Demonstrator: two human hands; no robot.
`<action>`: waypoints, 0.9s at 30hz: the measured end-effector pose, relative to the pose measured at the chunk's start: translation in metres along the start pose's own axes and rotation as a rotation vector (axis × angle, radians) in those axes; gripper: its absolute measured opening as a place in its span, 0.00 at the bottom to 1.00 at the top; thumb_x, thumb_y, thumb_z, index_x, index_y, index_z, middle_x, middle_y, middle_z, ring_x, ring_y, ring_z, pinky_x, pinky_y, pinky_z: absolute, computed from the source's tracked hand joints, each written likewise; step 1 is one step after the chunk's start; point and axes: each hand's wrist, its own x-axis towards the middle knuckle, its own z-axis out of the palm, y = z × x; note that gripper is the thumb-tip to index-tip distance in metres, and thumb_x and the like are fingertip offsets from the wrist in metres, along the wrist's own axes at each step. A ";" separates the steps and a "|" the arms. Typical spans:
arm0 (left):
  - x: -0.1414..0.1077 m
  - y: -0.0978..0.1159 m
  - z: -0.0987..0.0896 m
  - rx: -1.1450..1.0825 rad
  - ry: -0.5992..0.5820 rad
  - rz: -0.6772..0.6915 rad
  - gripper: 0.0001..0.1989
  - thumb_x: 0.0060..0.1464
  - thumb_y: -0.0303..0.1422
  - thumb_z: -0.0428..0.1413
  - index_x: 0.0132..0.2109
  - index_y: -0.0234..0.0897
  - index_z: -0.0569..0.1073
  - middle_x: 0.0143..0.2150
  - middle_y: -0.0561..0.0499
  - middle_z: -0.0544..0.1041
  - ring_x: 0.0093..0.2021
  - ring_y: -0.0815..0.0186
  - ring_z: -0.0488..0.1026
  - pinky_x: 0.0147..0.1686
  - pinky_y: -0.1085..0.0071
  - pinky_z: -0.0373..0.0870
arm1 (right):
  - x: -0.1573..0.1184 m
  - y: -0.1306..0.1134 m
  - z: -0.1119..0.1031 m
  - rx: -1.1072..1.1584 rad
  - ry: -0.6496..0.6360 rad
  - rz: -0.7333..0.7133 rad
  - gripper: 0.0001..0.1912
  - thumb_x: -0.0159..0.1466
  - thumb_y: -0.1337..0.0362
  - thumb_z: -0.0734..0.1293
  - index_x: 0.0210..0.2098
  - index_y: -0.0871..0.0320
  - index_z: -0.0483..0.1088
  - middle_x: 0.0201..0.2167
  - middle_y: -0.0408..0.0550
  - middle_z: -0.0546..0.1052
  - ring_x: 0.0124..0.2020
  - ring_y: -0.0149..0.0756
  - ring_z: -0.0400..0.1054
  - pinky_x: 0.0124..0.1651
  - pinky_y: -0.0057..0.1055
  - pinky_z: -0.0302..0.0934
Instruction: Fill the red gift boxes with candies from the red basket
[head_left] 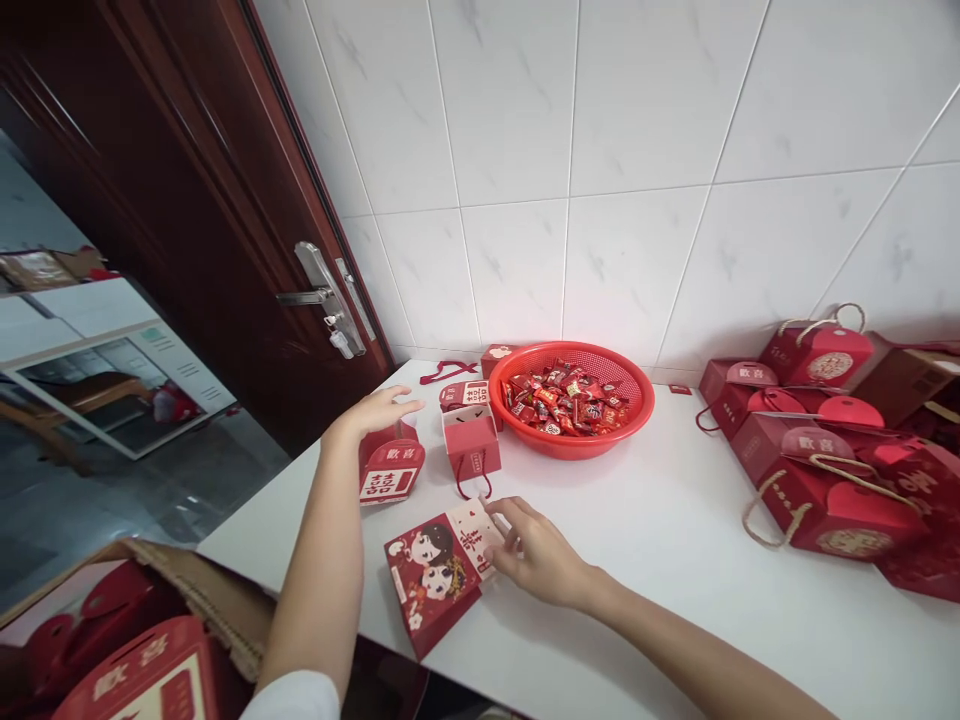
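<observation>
Surface (637,560) carries the couple-print box (435,580) at its near edge. Box sits just left of the right fingers, long axis near-left to far-right, cream end at them; right hand nearer. Right hand (544,555): back up, fingers curled at cream end, can't tell if pinching. Left hand (375,412): over double-happiness box (390,480), thumb and forefinger spread.
</observation>
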 end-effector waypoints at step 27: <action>-0.014 0.027 0.047 -0.004 0.087 0.255 0.35 0.46 0.57 0.60 0.58 0.46 0.75 0.65 0.42 0.68 0.69 0.43 0.57 0.67 0.45 0.50 | -0.007 -0.009 -0.105 0.401 0.362 0.069 0.20 0.61 0.45 0.67 0.32 0.56 0.64 0.29 0.44 0.74 0.31 0.35 0.69 0.33 0.29 0.61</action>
